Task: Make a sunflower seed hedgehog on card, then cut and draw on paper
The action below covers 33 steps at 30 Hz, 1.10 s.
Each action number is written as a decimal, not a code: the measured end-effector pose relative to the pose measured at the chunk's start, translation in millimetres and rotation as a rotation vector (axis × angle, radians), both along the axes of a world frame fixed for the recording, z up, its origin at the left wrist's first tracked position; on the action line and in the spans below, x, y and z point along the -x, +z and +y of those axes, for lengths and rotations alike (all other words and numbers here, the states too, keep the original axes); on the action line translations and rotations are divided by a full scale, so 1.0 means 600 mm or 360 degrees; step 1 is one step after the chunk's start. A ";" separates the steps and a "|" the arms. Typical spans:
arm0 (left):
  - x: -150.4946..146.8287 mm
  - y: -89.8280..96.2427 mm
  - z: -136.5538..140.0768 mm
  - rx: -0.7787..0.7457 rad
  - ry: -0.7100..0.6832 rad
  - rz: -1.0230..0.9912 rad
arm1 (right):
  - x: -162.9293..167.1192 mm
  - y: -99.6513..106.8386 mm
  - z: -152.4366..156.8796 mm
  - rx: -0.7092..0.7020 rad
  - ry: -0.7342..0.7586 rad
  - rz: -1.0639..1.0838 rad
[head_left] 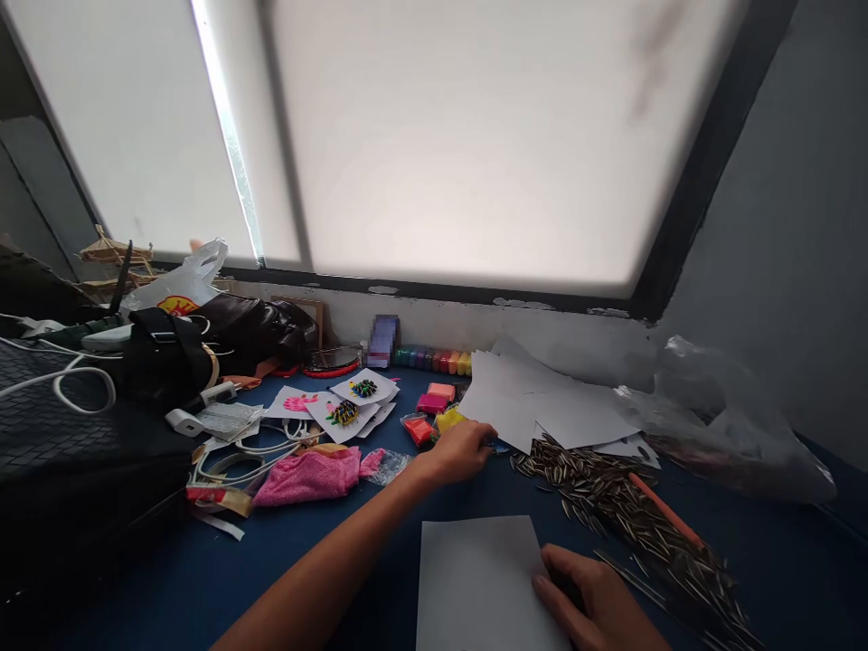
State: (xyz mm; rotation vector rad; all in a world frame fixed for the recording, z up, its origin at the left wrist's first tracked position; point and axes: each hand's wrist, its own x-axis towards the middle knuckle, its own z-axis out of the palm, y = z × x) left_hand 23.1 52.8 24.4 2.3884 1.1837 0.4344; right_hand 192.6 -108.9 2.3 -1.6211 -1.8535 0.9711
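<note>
My left hand [461, 452] reaches out to the middle of the table, its fingers curled downward beside a yellow clay packet [448, 419]. Whatever those fingers hold, if anything, is hidden; a bit of blue packet [500, 447] shows just past them. Close to me lies a blank white sheet of paper [481, 579]. My right hand [593, 597] grips its right edge, thumb and fingers around the border. Red, magenta and salmon clay packets, among them the red packet [419, 429], lie left of and beyond my left hand.
Striped sunflower seeds [644, 533] spread at right, with an orange stick [668, 511] on them. Behind are more white sheets [542, 398] and a clear plastic bag [739, 434]. Decorated cards [353, 411], a pink cloth [312, 476], cables and a black bag [81, 488] occupy the left.
</note>
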 end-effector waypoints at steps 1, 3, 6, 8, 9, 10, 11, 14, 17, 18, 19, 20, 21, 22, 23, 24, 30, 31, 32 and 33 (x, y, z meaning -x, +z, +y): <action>0.000 0.000 0.000 -0.0010 0.0008 -0.0008 | 0.000 0.001 -0.001 0.0002 0.0001 0.0010; 0.000 0.000 0.001 -0.0030 0.0019 -0.0031 | 0.001 0.002 -0.002 0.0002 -0.0002 0.0052; 0.000 0.000 0.003 -0.0042 0.0012 -0.0050 | 0.001 0.003 -0.004 -0.0009 -0.0003 0.0120; 0.001 -0.003 0.005 -0.0030 -0.0020 -0.0041 | 0.001 0.004 -0.005 -0.0007 -0.0001 0.0129; 0.002 -0.005 0.006 -0.0025 -0.0044 -0.0037 | 0.001 0.005 -0.005 -0.0002 0.0002 0.0122; 0.002 -0.006 0.007 -0.0025 -0.0076 -0.0037 | 0.002 0.006 -0.005 0.0004 0.0002 0.0112; 0.002 -0.008 0.007 -0.0031 -0.0111 -0.0041 | 0.002 0.007 -0.004 0.0009 0.0003 0.0100; 0.000 -0.009 0.007 -0.0059 -0.0177 -0.0060 | 0.002 0.010 -0.004 0.0019 0.0004 0.0083; -0.003 -0.008 0.005 -0.0063 -0.0164 -0.0069 | 0.001 0.009 -0.005 0.0034 0.0005 0.0092; -0.004 -0.008 0.005 -0.0060 -0.0158 -0.0071 | 0.001 0.008 -0.005 0.0041 0.0002 0.0093; -0.004 -0.008 0.005 -0.0055 -0.0153 -0.0071 | 0.001 0.006 -0.005 0.0046 -0.0001 0.0089; -0.003 -0.009 0.005 -0.0052 -0.0148 -0.0071 | 0.001 0.004 -0.005 0.0051 -0.0005 0.0079; -0.003 -0.010 0.005 -0.0051 -0.0144 -0.0070 | 0.000 0.002 -0.004 0.0054 -0.0006 0.0062; -0.002 -0.012 0.006 -0.0053 -0.0143 -0.0069 | 0.000 0.000 -0.003 0.0061 0.0001 0.0039; -0.001 -0.013 0.006 -0.0056 -0.0145 -0.0071 | 0.000 -0.002 -0.003 0.0069 0.0013 0.0016; -0.001 -0.015 0.006 -0.0060 -0.0151 -0.0075 | -0.001 -0.004 -0.002 0.0076 0.0030 -0.0003; -0.010 -0.013 0.001 -0.0064 -0.0147 -0.0162 | 0.000 -0.002 -0.003 0.0043 0.0035 0.0061; -0.011 -0.011 0.000 -0.0057 -0.0137 -0.0180 | 0.000 -0.001 -0.004 0.0038 0.0019 0.0072; -0.012 -0.010 -0.001 -0.0045 -0.0131 -0.0198 | 0.001 0.000 -0.004 0.0032 0.0008 0.0078; -0.012 -0.008 -0.001 -0.0028 -0.0131 -0.0215 | 0.001 0.001 -0.005 0.0025 -0.0003 0.0085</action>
